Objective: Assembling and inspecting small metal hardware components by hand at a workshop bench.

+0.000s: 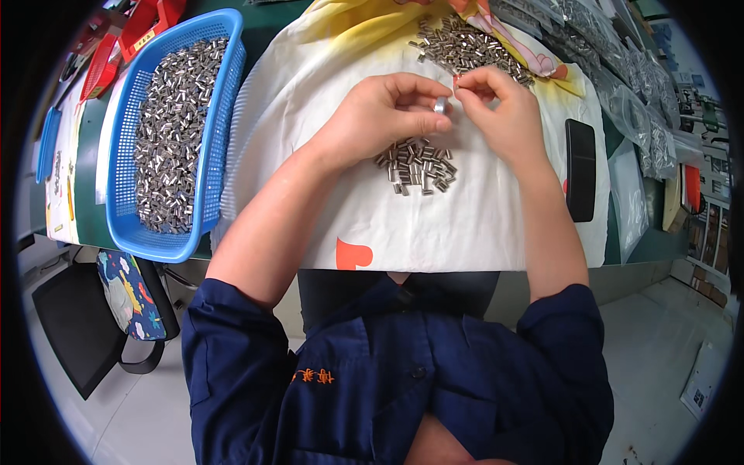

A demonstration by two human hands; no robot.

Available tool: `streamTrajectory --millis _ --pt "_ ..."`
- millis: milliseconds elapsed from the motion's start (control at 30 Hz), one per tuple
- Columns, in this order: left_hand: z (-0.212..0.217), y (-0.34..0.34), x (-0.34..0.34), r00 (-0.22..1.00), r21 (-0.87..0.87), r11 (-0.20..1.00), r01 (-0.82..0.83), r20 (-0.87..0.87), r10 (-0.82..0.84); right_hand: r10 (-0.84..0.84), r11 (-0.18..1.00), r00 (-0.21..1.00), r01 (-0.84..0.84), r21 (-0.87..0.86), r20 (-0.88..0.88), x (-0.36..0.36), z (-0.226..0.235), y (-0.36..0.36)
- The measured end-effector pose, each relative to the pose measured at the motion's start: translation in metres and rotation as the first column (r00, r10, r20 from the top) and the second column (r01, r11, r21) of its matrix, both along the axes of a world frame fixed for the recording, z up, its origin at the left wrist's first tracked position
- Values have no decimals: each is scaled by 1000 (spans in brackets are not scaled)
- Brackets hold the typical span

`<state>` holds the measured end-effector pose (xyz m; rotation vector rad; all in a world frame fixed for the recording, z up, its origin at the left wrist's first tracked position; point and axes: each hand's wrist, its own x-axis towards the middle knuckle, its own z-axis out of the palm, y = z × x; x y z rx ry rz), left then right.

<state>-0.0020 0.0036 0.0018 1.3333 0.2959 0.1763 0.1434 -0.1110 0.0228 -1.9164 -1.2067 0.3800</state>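
Observation:
Over the white cloth (310, 225), my left hand (376, 116) is closed, pinching a small silver ring-shaped metal piece (441, 105) between thumb and fingers. Close beside it, my right hand (500, 112) pinches a tiny red piece (456, 80) between thumb and forefinger; its exact kind is too small to tell. A small heap of short metal cylinders (418, 165) lies on the cloth just below my hands. Beyond my right hand spreads a larger heap of similar metal cylinders (469, 48).
To my left stands a blue plastic basket (232, 77) of metal cylinders, with red bins (101, 66) behind it. A black phone (580, 170) lies at the right. Clear plastic bags (643, 101) of parts line the far right. A black chair (77, 322) stands at lower left.

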Motion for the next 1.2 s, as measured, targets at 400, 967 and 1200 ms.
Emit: streamTrajectory --millis 400,967,1200 --pt "-2 -2 2 994 -83 991 -107 22 109 91 972 996 -84 217 -22 -17 -3 -14" --pt "-1 -5 3 993 94 989 -116 -17 118 91 976 984 -119 182 154 -19 -2 -18" --pt "-1 -6 2 997 3 998 -65 44 65 178 982 920 -141 128 -348 -6 -7 -19"
